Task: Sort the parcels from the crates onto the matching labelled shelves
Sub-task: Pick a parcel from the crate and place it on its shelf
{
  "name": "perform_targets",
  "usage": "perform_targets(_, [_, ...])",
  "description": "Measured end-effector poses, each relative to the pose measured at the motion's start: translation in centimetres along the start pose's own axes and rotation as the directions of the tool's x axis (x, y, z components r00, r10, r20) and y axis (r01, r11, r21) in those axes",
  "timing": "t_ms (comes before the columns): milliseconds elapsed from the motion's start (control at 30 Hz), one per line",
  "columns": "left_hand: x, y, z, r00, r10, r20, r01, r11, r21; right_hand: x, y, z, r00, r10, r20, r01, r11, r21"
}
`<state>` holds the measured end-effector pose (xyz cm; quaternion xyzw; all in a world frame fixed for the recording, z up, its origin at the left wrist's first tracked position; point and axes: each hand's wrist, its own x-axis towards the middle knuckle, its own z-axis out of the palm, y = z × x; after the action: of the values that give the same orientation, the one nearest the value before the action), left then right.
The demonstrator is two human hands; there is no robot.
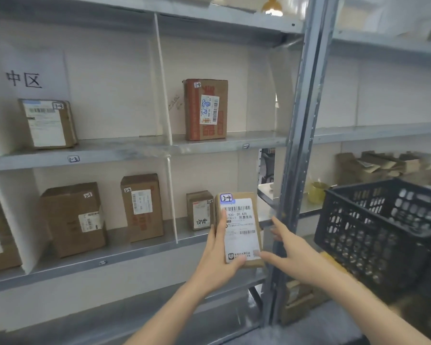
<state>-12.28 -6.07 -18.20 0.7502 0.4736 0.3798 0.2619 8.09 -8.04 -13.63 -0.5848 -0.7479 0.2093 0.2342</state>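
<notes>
The left hand grips the parcel marked 2-4 by its left edge, thumb on the label. The right hand is spread, its fingertips only touching the lower right corner. Held that one-sidedly, the parcel may pivot and slip.

Just behind the grip stands a small 2-4 parcel, alone in its shelf bay; pushing in carelessly could topple it. Just right of the grip, the steel upright could snag a corner. Further right sits the black crate; I cannot tell what it contains.
</notes>
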Motion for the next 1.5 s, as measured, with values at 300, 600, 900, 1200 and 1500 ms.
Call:
perform_targets(300, [4.6,-2.8,3.0,0.999,0.030,-0.025,-0.031,0.998,-0.051,3.2,2.9,-0.2,0.998,0.055,0.005,-0.055,0.998,0.001])
perform_targets(600, [15.5,-6.0,8.4,0.992,-0.091,-0.083,0.086,0.994,-0.062,14.9,10.5,-2.7,0.998,-0.016,0.053,0.016,1.000,-0.006])
perform_targets(900, [26.6,-11.0,12.5,0.948,-0.214,-0.237,0.197,0.976,-0.095,29.0,18.9,-3.7,0.985,-0.059,0.164,0.063,0.998,-0.023])
perform_targets(1200, [32.9,-17.5,15.7,0.919,-0.246,-0.308,0.224,0.969,-0.104,37.2,23.6,0.9,0.970,-0.094,0.223,0.075,0.993,0.089])
perform_targets(1500, [35.4,-23.6,17.6,0.909,-0.229,-0.348,0.224,0.973,-0.055,42.1,25.2,5.2,0.969,-0.147,0.198,0.113,0.978,0.175])
